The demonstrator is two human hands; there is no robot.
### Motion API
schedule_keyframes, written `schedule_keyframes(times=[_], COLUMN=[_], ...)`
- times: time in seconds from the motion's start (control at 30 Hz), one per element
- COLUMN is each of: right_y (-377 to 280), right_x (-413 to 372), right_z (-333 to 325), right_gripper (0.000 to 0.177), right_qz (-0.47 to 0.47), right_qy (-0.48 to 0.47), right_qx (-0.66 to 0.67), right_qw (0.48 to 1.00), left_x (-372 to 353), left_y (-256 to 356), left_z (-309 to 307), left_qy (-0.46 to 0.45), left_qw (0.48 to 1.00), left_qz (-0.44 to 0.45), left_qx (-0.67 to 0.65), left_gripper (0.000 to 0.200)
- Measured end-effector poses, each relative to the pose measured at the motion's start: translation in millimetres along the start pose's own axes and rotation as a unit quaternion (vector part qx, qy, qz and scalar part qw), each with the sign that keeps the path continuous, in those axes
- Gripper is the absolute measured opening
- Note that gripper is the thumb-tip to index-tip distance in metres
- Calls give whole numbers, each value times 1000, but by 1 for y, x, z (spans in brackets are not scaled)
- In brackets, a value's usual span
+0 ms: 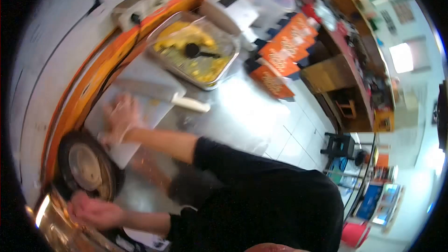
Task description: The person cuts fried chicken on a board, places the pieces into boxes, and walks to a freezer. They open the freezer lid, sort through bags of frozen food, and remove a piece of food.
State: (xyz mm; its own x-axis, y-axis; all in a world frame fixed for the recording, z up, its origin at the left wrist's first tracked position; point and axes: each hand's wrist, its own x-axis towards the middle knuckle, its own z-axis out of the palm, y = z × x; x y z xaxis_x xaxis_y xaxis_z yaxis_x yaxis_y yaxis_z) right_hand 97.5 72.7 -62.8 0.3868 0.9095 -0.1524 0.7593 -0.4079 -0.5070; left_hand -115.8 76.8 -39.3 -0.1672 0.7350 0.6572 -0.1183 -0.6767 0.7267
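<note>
My right hand [123, 116], in a clear plastic glove, is over the white cutting board [161, 77] with its fingers apart and blurred. A large knife [189, 103] with a white handle lies across the board, just beyond that hand. My left hand [95, 212] is curled closed beside a dark round pan [114, 170]; anything inside the fingers is hidden. A clear round lid or bowl [85, 165] sits in the pan. Beyond the board stands a clear-lidded metal tray [217, 81] with yellow chopped food and a black-handled tool [192, 50].
Orange printed boxes [282, 56], a white device [231, 11] and a clear plastic tub [268, 0] stand past the tray on the steel table [233, 126]. A cable [126, 58] runs along the orange wall rail. A shiny metal object [60, 226] is near my left hand.
</note>
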Motion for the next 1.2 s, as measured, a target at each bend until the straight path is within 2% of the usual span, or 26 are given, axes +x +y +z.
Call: schedule_keyframes(times=[0.07,0.1,0.17,0.2,0.23,0.3,0.33,0.37,0.4,0.43,0.47,0.53,0.6,0.67,0.7,0.73,0.77,0.83,0.87,0.9,0.93,0.97,1.03,1.07,1.17,1.2], right_y=[7,11,20,23,28,38,43,49,55,52,40,20,9,57,90,116,155,259,312,364,417,468,571,619,719,750], right_x=[12,15,15,24,38,53,57,56,55,30,-24,-125,-174,-106,-58,-32,-57,-121,-144,-165,-182,-199,-232,-246,-277,-271], right_z=[46,56,80,89,98,127,146,160,173,156,122,69,31,14,3,-11,-46,-134,-171,-212,-248,-272,-318,-338,-408,-427], right_gripper=[79,79,48,48,53,59,42,26,12,13,13,15,17,13,13,17,19,31,38,37,33,33,37,44,65,58], right_qz=[-34,-31,-123,-125,-139,-148,-188,-207,-242,-289,-329,-334,-269,-198,-131,-65,-70,-111,-133,-101,-163,-147,-103,-113,42,29], right_qy=[15,14,111,102,31,-52,-26,13,44,77,154,318,382,293,187,72,70,55,39,-37,38,79,157,194,367,426], right_qx=[11,10,19,18,58,97,252,411,549,472,292,90,51,292,505,688,730,819,863,881,865,841,781,797,751,722], right_qw=[999,999,986,987,988,983,949,888,799,829,885,883,883,889,832,720,676,560,485,460,473,515,595,561,547,544], left_x=[-11,-14,-26,-32,-39,-49,-59,-73,-82,-91,-97,-110,-121,-132,-135,-139,-145,-156,-166,-179,-190,-201,-235,-248,-245,-245], left_y=[20,19,23,26,29,48,54,49,43,45,47,54,64,71,73,75,77,85,88,89,89,92,98,99,93,94], left_z=[13,7,2,6,13,58,74,74,76,77,83,93,101,110,114,124,133,195,227,255,283,312,361,381,406,419], left_qy=[-32,-41,-52,-47,-44,-19,-2,-1,-2,-8,-8,-17,-28,-43,-54,-66,-83,-57,-41,-45,-56,-52,-142,-185,-209,-210], left_qw=[996,997,997,995,993,994,994,994,993,991,990,984,976,965,956,944,918,746,745,872,951,952,932,918,914,915], left_qz=[2,-5,-19,-21,-24,-17,-3,-18,-21,-13,1,18,41,68,89,119,166,267,281,139,-8,10,-16,-34,-54,-43], left_qx=[80,64,58,85,111,111,105,105,113,132,142,175,211,248,273,301,351,608,603,468,305,302,333,349,344,343], left_gripper=[32,30,29,29,29,23,23,22,21,21,21,20,20,21,21,22,22,12,12,11,15,15,18,20,23,23])
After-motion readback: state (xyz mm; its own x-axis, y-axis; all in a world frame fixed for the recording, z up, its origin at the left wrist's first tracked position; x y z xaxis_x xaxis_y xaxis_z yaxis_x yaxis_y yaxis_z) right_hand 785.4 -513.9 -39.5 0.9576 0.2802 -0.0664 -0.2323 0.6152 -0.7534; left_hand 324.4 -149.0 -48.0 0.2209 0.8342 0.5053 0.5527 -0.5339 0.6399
